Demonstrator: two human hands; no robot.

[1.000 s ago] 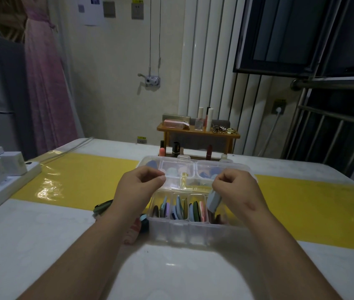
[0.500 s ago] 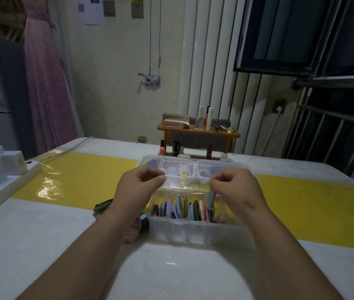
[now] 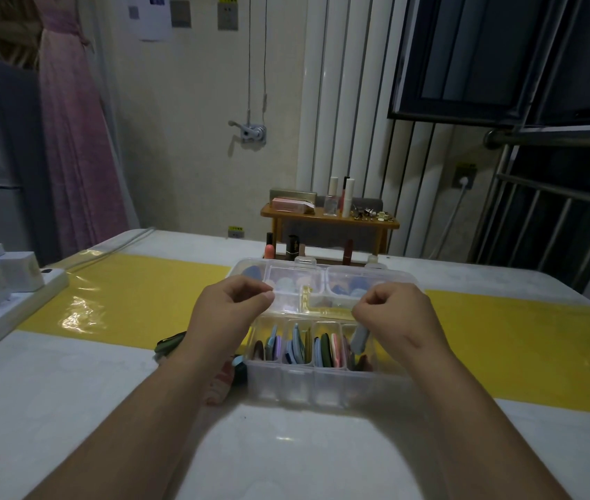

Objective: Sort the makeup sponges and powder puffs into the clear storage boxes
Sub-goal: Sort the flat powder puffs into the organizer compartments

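A clear storage box [image 3: 308, 386] stands on the table in front of me, its clear lid [image 3: 322, 279] open toward the back. Several flat sponges and puffs [image 3: 322, 350] in blue, green, pink and purple stand on edge in its front compartments. My right hand [image 3: 398, 315] pinches a grey-blue sponge [image 3: 360, 339], which hangs upright in the rightmost compartment. My left hand [image 3: 230, 312] hovers at the box's left side, its thumb and forefinger pinched together at the lid's near-left edge.
Loose puffs lie left of the box under my left wrist: a dark green one [image 3: 169, 346] and a pink one [image 3: 219, 386]. A power strip with chargers [image 3: 8, 301] lies on the table's left edge. A wooden cosmetics shelf [image 3: 329, 220] stands at the back.
My right hand has turned the grey-blue sponge upright and lowered it a little into the rightmost compartment. My left hand has stayed in place.
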